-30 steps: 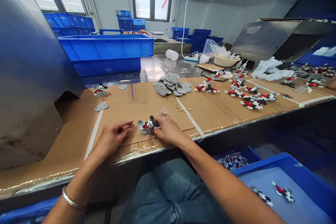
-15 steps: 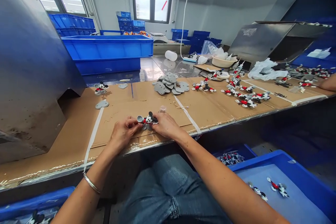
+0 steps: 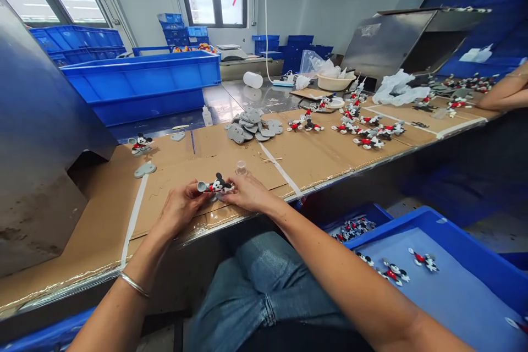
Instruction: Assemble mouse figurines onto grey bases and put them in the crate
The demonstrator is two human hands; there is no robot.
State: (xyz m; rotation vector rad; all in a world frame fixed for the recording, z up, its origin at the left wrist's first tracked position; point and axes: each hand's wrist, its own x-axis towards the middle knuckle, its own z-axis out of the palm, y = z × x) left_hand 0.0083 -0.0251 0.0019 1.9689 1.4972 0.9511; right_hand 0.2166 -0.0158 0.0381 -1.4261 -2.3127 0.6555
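Honestly, my left hand (image 3: 179,208) and right hand (image 3: 248,193) pinch the mouse figurine (image 3: 218,184) between them, and a forward slip could knock the nearby clear cup (image 3: 241,166).

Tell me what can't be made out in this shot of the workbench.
Head view:
- Red, black and white mouse figurine: partly covered by the bare right hand.
- Multicoloured heap in small blue plastic bin: pieces too small to count.
- Co-worker's bare arm: rest cut off by right edge.
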